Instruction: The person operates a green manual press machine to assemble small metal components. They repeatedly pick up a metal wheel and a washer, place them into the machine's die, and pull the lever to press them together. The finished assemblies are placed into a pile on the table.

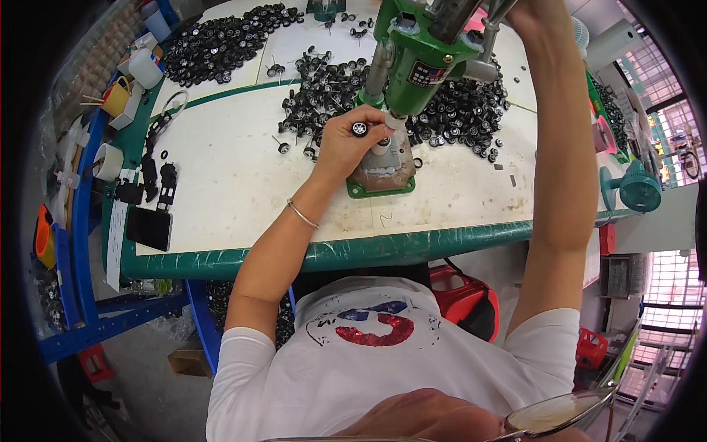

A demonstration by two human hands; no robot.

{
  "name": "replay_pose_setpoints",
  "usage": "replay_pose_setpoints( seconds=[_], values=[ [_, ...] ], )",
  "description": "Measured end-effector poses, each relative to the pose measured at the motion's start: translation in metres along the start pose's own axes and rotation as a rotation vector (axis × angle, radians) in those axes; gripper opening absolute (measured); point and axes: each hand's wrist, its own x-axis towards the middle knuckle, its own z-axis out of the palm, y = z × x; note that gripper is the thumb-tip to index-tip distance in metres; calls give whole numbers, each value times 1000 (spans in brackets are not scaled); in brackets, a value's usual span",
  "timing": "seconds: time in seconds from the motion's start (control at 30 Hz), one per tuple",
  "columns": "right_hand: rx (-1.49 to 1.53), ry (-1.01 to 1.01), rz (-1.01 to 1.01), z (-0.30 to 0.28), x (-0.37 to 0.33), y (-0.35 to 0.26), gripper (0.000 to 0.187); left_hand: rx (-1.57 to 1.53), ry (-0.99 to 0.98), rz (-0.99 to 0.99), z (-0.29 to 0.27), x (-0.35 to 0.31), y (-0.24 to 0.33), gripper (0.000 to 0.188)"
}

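Note:
A green arbor press (420,74) stands on the table before me, its ram lowered close to a small post on the base plate (383,180). My left hand (350,140) is at the ram's lower end, its fingers closed around a small black toy wheel (359,130) with a silver hub. Another pale-hubbed piece (383,142) shows at the post beneath the fingertips. My right arm reaches up past the press. At the top edge my right hand (537,11) is closed at the metal press lever (497,13); its fingers are partly cut off by the picture edge.
Piles of black wheels (471,110) surround the press, some on thin axles (283,146); another heap (221,44) lies far left. A phone (149,228), a tape roll (109,162) and black plastic parts (168,180) lie at left. A teal fan (638,187) is by the right edge.

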Motion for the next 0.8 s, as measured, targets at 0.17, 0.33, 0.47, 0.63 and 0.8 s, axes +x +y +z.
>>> replay_pose_setpoints(
  seconds=[0.17,0.33,0.47,0.63,0.8],
  values=[
    [87,-313,-64,-48,33,17,17,16,-17,-44,4,3,3,11],
    [-189,19,-377,-19,3,7,22,37,-2,-46,4,1,6,10],
    [25,-278,-157,-27,-17,-5,25,46,16,-45,3,-1,6,10],
    [145,-212,-391,-34,-30,-1,32,38,14,-123,5,-1,5,10],
    [-122,-90,-836,-17,-85,0,35,54,10,-139,3,-3,9,11]
  ],
)
